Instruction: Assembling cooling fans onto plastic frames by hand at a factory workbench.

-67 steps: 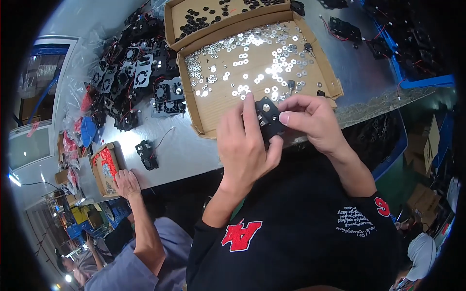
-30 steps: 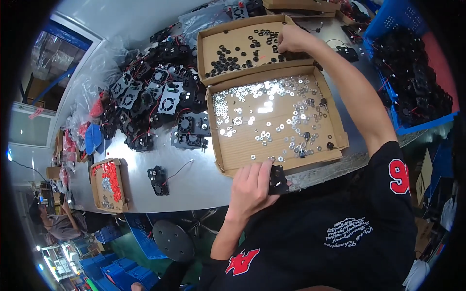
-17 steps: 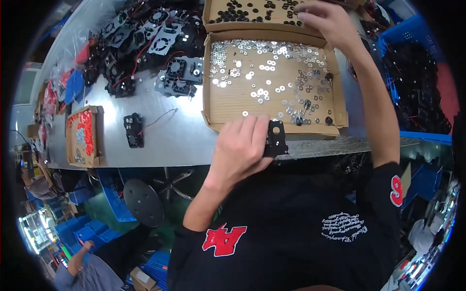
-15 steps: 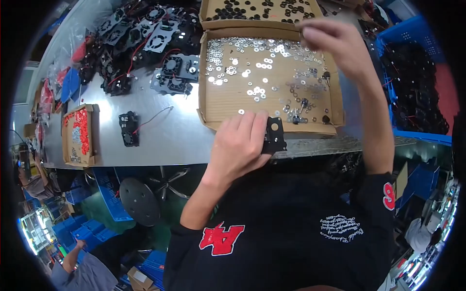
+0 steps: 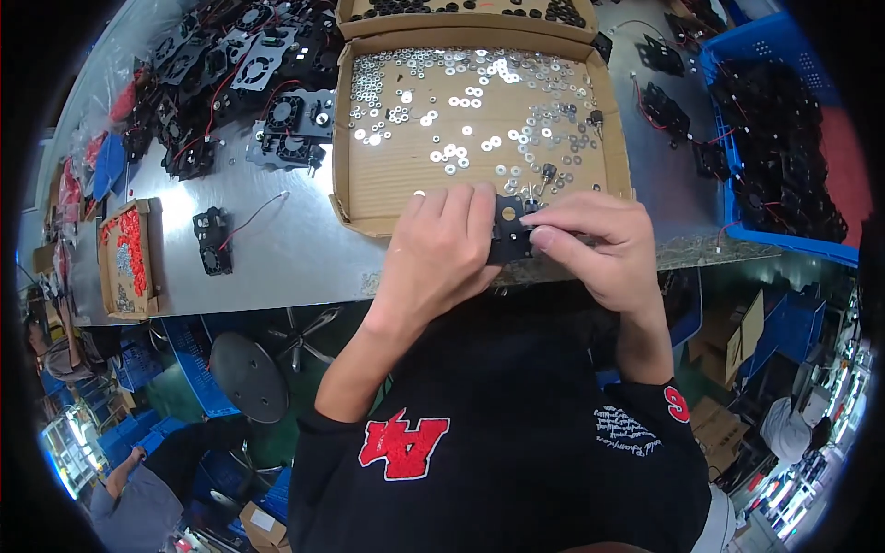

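My left hand (image 5: 438, 244) is wrapped round a black plate-like part (image 5: 509, 241) with a round hole, held at the table's front edge. At the right side of that part is my right hand (image 5: 599, 241), its thumb and forefinger pinched together. Whatever lies between those fingertips is too small to name. Just beyond both hands is a shallow cardboard tray (image 5: 343, 175) of loose metal washers (image 5: 461, 152). Inside it, near my right fingers, are small dark-knobbed pieces with metal shafts (image 5: 548, 172).
Fan assemblies (image 5: 277, 115) with wires pile up at the back left. A single black fan unit (image 5: 213, 241) and a small box of red parts (image 5: 152, 267) lie left. Behind the tray stands another box of black rings (image 5: 442, 20). A blue crate (image 5: 774, 244) of black parts is at right.
My right hand has come down from the far right side of the tray to the black part in my left hand. The whole view has shifted slightly.
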Tool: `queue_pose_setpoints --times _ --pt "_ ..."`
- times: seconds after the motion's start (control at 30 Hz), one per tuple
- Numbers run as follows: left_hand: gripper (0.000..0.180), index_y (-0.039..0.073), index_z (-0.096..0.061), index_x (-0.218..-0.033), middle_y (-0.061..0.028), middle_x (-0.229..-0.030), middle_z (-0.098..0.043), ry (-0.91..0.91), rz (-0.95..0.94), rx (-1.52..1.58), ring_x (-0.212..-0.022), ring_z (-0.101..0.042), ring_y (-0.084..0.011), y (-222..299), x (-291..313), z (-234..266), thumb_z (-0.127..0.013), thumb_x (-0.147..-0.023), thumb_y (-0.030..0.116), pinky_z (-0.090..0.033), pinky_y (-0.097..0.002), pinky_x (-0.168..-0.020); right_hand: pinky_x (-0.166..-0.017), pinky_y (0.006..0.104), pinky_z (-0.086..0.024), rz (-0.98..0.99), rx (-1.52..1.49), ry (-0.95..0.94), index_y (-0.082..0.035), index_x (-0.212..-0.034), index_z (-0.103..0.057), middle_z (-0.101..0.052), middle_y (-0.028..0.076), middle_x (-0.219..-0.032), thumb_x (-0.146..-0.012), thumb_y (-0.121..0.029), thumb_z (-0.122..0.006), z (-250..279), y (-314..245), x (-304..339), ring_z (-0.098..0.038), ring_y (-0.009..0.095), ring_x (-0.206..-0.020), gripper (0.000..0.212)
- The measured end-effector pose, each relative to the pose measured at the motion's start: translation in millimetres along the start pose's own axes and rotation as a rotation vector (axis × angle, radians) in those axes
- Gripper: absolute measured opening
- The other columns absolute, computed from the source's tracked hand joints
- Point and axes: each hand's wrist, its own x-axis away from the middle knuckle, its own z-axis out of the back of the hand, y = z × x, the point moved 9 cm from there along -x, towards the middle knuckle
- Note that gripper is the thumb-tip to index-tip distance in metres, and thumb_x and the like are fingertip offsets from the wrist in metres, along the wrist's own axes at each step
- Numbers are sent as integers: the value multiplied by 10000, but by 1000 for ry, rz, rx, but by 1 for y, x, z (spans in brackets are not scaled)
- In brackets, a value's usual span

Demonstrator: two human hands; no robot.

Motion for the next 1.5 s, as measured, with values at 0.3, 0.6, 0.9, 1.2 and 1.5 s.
queue_pose_setpoints --times 0.3,0.6,0.9,1.2,1.5 --pt "612 17 -561 -1073 -75 -841 -519 -4 -28 -79 -775 -562 -233 6 -1 -3 -851 -574 222 -445 -347 -687 -626 243 -462 -115 22 -13 17 -945 -759 -696 79 -813 -823 -20 -729 -11 18 2 -623 119 -706 132" --pt "685 5 -566 -1134 -71 -845 -515 24 -9 -68 -780 -557 -232 5 0 -3 -852 -557 238 -436 -348 -686 -627 228 -426 -201 -96 61 -25 -1144 -714 -569 13 -781 -829 -29 -712 -14 21 7 -524 88 -675 315" --pt "714 29 -572 -1233 -137 -1034 -635 64 31 87 -918 -638 -329 -8 2 0 -834 -597 221 -516 -405 -802 -837 272 -483 -49 -244 213 21 -1317 -578 -577 121 -1153 -840 -12 -642 -8 21 22 -587 152 -980 482" --pt "654 4 -602 -1165 -125 -904 -629 39 11 145 -799 -649 -322 -15 -1 10 -842 -616 266 -526 -407 -686 -919 335 -503 143 -118 63 3 -1161 -702 -559 147 -1226 -844 -55 -648 -18 5 13 -602 212 -1038 327" --pt "645 -1 -644 -1196 -138 -903 -675 66 9 242 -788 -685 -283 -12 -11 32 -866 -659 280 -547 -353 -697 -965 323 -479 -49 -779 93 39 -1359 -508 -589 116 -1226 -883 -95 -633 -32 22 22 -589 167 -1091 510"
